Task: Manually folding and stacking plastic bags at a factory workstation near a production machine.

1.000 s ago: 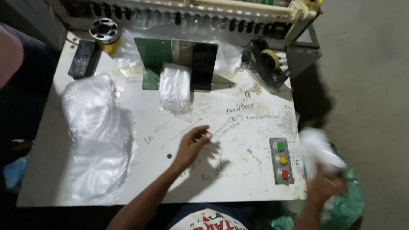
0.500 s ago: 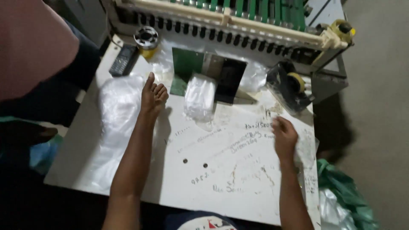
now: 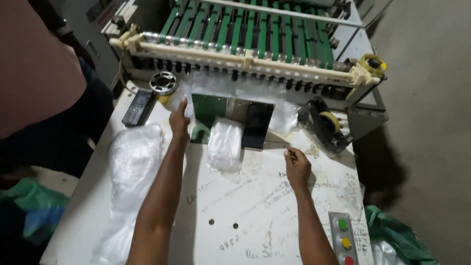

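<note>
White, pen-scribbled worktable (image 3: pixel 274 206) fills the lower frame, with a green-belted bag-making machine (image 3: pixel 255 29) across the top. At centre, a stack of clear plastic bags (image 3: pixel 224 145) lies between green and black guide plates (image 3: pixel 255 125). Left hand (image 3: pixel 179 119) reaches up just left of the stack, fingers extended and holding nothing. Right hand (image 3: pixel 297 166), right of centre, is loosely curled; whether it pinches anything cannot be told. A tape dispenser (image 3: pixel 326 125) sits at upper right.

Left hand (image 3: pixel 179 120) reaches the clear plastic film (image 3: pixel 230 88); right hand (image 3: pixel 297 166) seemingly pinches its edge.
</note>
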